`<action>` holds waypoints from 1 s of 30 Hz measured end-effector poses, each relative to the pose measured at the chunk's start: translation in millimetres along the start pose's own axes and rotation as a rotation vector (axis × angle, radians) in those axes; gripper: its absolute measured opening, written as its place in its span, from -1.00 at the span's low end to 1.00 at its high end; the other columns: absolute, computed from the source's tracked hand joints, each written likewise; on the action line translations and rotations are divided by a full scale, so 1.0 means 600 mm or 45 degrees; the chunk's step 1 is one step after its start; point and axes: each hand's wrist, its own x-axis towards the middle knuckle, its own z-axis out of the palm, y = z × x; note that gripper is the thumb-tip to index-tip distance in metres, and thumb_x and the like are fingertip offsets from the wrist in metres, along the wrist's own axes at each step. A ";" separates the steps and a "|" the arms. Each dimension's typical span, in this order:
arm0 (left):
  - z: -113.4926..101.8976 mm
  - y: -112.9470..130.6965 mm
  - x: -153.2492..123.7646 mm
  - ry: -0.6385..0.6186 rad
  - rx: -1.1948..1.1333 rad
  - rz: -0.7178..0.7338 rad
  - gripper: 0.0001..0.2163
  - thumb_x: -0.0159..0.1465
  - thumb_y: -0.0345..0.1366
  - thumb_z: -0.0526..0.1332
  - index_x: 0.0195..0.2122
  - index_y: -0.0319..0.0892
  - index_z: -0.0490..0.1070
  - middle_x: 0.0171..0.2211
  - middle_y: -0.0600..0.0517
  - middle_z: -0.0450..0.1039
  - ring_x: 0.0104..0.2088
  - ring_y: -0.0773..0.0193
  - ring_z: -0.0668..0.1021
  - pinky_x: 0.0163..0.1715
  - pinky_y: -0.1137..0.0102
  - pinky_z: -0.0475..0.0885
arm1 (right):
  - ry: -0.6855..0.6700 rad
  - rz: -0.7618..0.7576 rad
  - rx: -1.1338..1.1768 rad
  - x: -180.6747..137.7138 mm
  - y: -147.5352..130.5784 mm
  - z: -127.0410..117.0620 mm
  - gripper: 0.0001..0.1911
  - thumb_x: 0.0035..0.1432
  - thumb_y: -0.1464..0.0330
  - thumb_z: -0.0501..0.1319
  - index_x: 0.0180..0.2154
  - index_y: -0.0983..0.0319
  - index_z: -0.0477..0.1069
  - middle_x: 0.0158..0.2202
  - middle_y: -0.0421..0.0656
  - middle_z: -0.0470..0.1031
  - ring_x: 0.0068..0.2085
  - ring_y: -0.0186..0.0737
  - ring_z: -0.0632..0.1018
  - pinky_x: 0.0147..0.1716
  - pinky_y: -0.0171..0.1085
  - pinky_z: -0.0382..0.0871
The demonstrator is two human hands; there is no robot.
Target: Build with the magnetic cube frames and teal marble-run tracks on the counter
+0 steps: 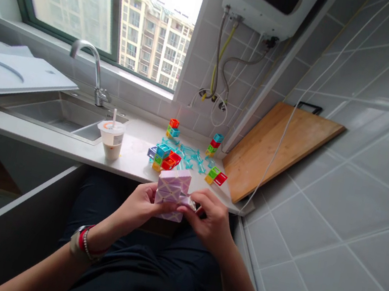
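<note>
Both my hands hold a pale pink and lilac stack of square tile-built cubes (pixel 172 189) just in front of the counter edge. My left hand (pixel 141 205) wraps its fingers round the stack's left side and bottom. My right hand (pixel 210 220) pinches a flat pink tile (pixel 189 202) against the stack's right side. Colourful open cubes (pixel 163 156) and light blue track pieces (pixel 189 156) lie on the white counter (pixel 132 157) just beyond my hands.
A lidded cup with a straw (pixel 111 138) stands left of the cubes. A steel sink (pixel 48 112) with a tap (pixel 93 67) lies further left. A wooden cutting board (pixel 273 147) leans against the tiled wall on the right. A water heater (pixel 268 0) hangs above.
</note>
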 end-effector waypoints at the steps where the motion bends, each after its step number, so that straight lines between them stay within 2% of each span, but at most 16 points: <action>1: 0.001 0.003 -0.004 -0.025 -0.045 -0.027 -0.70 0.14 -0.25 0.52 -0.13 -0.25 0.65 -0.22 -0.10 0.69 -0.30 0.19 0.66 -0.22 0.38 0.56 | -0.016 -0.043 0.037 -0.001 -0.001 -0.003 -0.84 0.29 0.28 0.37 -0.12 0.17 0.55 -0.21 -0.12 0.52 -0.31 -0.26 0.52 -0.41 -0.33 0.45; 4: 0.005 0.010 -0.013 -0.118 -0.163 -0.073 -0.69 0.14 -0.25 0.52 -0.12 -0.27 0.64 -0.25 -0.12 0.69 -0.30 0.17 0.67 -0.25 0.38 0.57 | -0.052 -0.130 0.159 -0.006 0.001 -0.015 -0.77 0.25 0.30 0.42 -0.05 0.11 0.58 -0.15 -0.12 0.53 -0.21 -0.22 0.54 -0.31 -0.29 0.48; 8: 0.012 0.016 -0.017 -0.229 -0.226 -0.097 -0.66 0.09 -0.25 0.55 -0.13 -0.27 0.64 -0.29 -0.09 0.68 -0.35 0.20 0.66 -0.30 0.41 0.56 | -0.074 -0.125 0.341 -0.016 0.014 -0.021 -0.74 0.16 0.22 0.48 -0.10 0.05 0.61 -0.20 -0.15 0.47 -0.18 -0.19 0.52 -0.26 -0.25 0.47; 10: 0.013 0.018 -0.017 -0.201 -0.188 -0.104 -0.66 0.10 -0.24 0.55 -0.13 -0.26 0.63 -0.27 -0.08 0.69 -0.35 0.21 0.65 -0.30 0.42 0.56 | -0.072 -0.034 0.472 -0.017 0.022 -0.022 -0.62 0.08 0.08 0.50 -0.11 0.08 0.59 -0.15 -0.12 0.46 -0.19 -0.17 0.51 -0.30 -0.25 0.46; 12: 0.012 0.020 -0.016 -0.145 -0.102 -0.096 -0.68 0.10 -0.24 0.55 -0.15 -0.26 0.63 -0.27 -0.08 0.69 -0.35 0.21 0.65 -0.31 0.43 0.55 | -0.015 0.125 0.609 -0.011 0.029 -0.026 -0.45 0.08 -0.11 0.42 -0.04 0.10 0.53 -0.09 -0.07 0.46 -0.22 -0.17 0.50 -0.36 -0.26 0.45; 14: 0.009 0.022 -0.015 -0.113 -0.023 -0.085 -0.69 0.11 -0.25 0.54 -0.15 -0.25 0.63 -0.26 -0.07 0.69 -0.35 0.20 0.66 -0.31 0.43 0.54 | 0.001 0.332 0.632 0.002 0.033 -0.032 -0.38 0.14 -0.14 0.34 0.06 0.11 0.46 -0.04 -0.05 0.47 -0.22 -0.18 0.50 -0.37 -0.28 0.45; 17: 0.008 0.023 -0.013 -0.125 0.026 -0.093 -0.66 0.12 -0.23 0.53 -0.10 -0.25 0.62 -0.22 -0.08 0.70 -0.31 0.17 0.67 -0.27 0.40 0.56 | -0.228 0.569 0.514 0.031 0.031 -0.041 -0.49 0.20 0.00 0.37 0.03 0.19 0.51 -0.13 -0.07 0.55 -0.22 -0.19 0.54 -0.35 -0.30 0.44; 18: 0.009 0.024 -0.012 -0.125 0.037 -0.091 -0.64 0.12 -0.23 0.53 -0.09 -0.25 0.62 -0.20 -0.09 0.70 -0.28 0.16 0.68 -0.26 0.39 0.56 | -0.310 0.602 0.498 0.040 0.029 -0.042 -0.54 0.19 0.03 0.39 -0.04 0.22 0.55 -0.19 -0.08 0.57 -0.25 -0.20 0.54 -0.36 -0.31 0.43; 20: 0.012 0.023 -0.011 -0.092 0.062 -0.066 -0.62 0.12 -0.22 0.53 -0.06 -0.24 0.61 -0.15 -0.10 0.70 -0.24 0.14 0.68 -0.22 0.38 0.57 | -0.369 0.625 0.505 0.055 0.025 -0.041 -0.59 0.20 0.04 0.38 -0.15 0.25 0.59 -0.29 -0.11 0.60 -0.31 -0.23 0.54 -0.38 -0.32 0.40; 26: 0.016 0.015 -0.005 0.046 0.115 0.026 -0.63 0.13 -0.23 0.53 -0.07 -0.21 0.58 -0.16 -0.05 0.70 -0.21 0.14 0.69 -0.20 0.39 0.58 | -0.212 0.584 0.507 0.067 0.017 -0.018 -0.63 0.15 0.07 0.42 -0.25 0.27 0.58 -0.34 -0.16 0.59 -0.34 -0.28 0.51 -0.37 -0.33 0.38; 30: 0.015 0.015 -0.006 0.061 0.014 0.016 -0.58 0.12 -0.24 0.54 -0.01 -0.20 0.57 -0.11 -0.08 0.70 -0.18 0.09 0.70 -0.18 0.35 0.60 | -0.169 0.589 0.491 0.062 0.018 -0.004 -0.63 0.16 0.08 0.41 -0.21 0.27 0.58 -0.30 -0.15 0.59 -0.30 -0.24 0.53 -0.33 -0.31 0.40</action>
